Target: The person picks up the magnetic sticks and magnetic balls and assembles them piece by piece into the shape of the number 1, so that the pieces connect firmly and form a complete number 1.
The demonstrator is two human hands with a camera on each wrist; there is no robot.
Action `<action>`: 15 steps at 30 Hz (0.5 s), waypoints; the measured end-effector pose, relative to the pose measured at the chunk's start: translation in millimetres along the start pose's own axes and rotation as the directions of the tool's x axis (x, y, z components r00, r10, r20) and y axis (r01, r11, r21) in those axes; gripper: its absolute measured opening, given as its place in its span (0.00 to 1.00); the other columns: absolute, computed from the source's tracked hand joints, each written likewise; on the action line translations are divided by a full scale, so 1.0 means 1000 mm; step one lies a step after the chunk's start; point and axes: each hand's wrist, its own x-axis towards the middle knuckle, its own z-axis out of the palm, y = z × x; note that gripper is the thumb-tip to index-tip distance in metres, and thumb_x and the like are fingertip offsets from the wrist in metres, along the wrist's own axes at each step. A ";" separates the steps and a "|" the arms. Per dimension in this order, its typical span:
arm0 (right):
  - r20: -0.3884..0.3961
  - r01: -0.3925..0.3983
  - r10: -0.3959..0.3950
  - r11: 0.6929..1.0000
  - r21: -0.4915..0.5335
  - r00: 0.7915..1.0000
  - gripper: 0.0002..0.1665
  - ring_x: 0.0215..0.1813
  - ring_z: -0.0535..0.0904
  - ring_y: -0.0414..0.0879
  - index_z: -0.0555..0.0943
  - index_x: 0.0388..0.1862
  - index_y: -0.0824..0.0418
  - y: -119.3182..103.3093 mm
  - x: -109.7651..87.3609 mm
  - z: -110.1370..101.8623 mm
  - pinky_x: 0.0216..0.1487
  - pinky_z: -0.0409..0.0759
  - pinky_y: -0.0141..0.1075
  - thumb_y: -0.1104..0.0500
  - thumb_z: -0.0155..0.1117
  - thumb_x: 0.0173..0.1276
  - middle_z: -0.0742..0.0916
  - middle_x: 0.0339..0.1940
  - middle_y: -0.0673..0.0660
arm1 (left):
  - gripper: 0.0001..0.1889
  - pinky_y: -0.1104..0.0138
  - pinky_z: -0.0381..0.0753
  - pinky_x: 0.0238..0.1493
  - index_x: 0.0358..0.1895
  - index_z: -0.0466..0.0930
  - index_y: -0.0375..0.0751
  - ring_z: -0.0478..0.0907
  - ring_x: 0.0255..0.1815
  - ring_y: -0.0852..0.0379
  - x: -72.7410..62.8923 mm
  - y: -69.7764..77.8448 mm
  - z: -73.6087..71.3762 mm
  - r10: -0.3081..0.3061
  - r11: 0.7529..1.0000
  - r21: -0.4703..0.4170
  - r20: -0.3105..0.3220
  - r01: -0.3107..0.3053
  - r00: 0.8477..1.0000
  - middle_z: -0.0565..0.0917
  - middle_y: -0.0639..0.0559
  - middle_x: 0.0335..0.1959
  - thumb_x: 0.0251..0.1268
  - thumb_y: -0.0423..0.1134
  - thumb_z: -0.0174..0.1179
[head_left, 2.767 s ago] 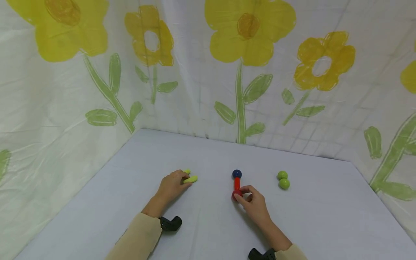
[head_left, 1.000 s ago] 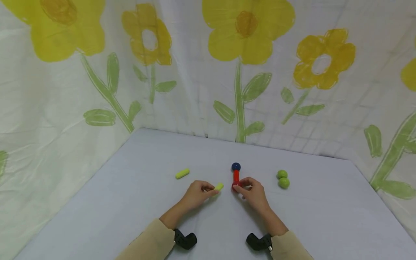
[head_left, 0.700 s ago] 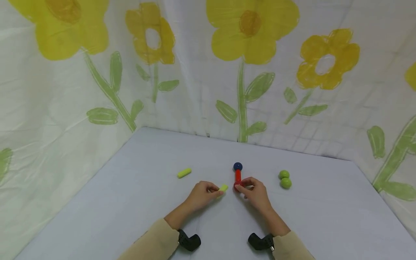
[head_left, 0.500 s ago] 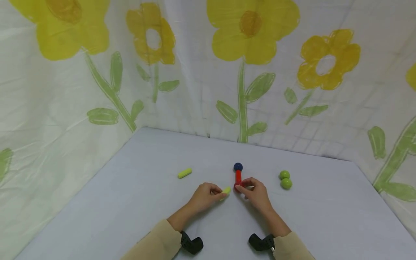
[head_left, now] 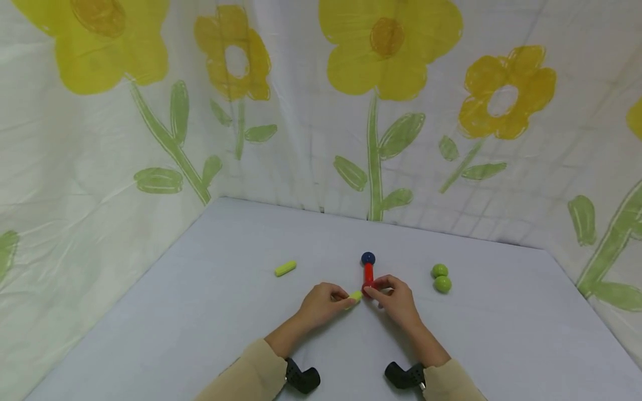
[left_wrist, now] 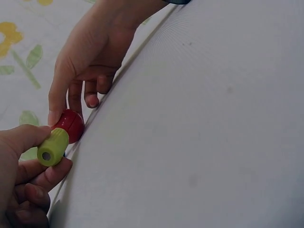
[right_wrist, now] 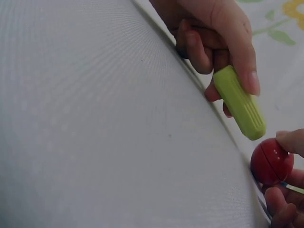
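Facing the flowered cloth [head_left: 291,172], I have both hands over the white table [head_left: 175,312]. My right hand [head_left: 397,303] pinches the near end of the red-and-blue piece [head_left: 369,274]; my left hand [head_left: 322,306] pinches a yellow-green bar [right_wrist: 238,102], thumb and fingers parted only by its thickness. The piece is near mid-table: a red bar [head_left: 368,269] between a blue ball [head_left: 368,258] and a red ball [right_wrist: 271,161], my bar's tip close to the latter (touching or not, I can't tell). Everything looks light and stiff; glossy balls may slip, so the ridged bar's sides seem the better hold. Left lies a second yellow-green bar [head_left: 285,268]; right, two green balls [head_left: 443,284]. No container shows. Smallest is a silvery disc [left_wrist: 46,156] in my bar's end, perhaps a magnet.
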 end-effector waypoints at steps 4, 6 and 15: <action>0.000 0.003 -0.003 1.000 0.009 1.000 0.15 0.27 0.77 0.44 0.81 0.43 0.67 0.001 -0.001 -0.001 0.27 0.76 0.31 0.59 0.71 0.63 0.84 0.40 0.58 | 0.14 0.65 0.75 0.37 0.37 0.87 0.40 0.76 0.34 0.60 0.001 0.002 0.002 -0.016 1.000 0.015 0.001 0.016 1.000 0.84 0.57 0.32 0.62 0.49 0.66; -0.001 0.003 -0.003 1.000 0.010 1.000 0.15 0.27 0.77 0.44 0.81 0.43 0.67 0.001 -0.001 -0.001 0.26 0.76 0.31 0.59 0.71 0.62 0.84 0.40 0.58 | 0.14 0.64 0.76 0.37 0.37 0.87 0.39 0.77 0.35 0.59 0.001 0.003 0.003 -0.024 1.000 0.017 0.002 0.024 1.000 0.83 0.56 0.32 0.61 0.48 0.66; 0.003 0.007 -0.007 1.000 0.015 1.000 0.14 0.25 0.76 0.44 0.81 0.43 0.67 0.001 0.000 0.000 0.26 0.74 0.30 0.60 0.71 0.63 0.84 0.39 0.58 | 0.13 0.64 0.75 0.36 0.38 0.86 0.40 0.76 0.34 0.59 0.003 0.005 0.005 -0.027 0.999 0.030 -0.008 0.027 1.000 0.83 0.57 0.31 0.63 0.48 0.66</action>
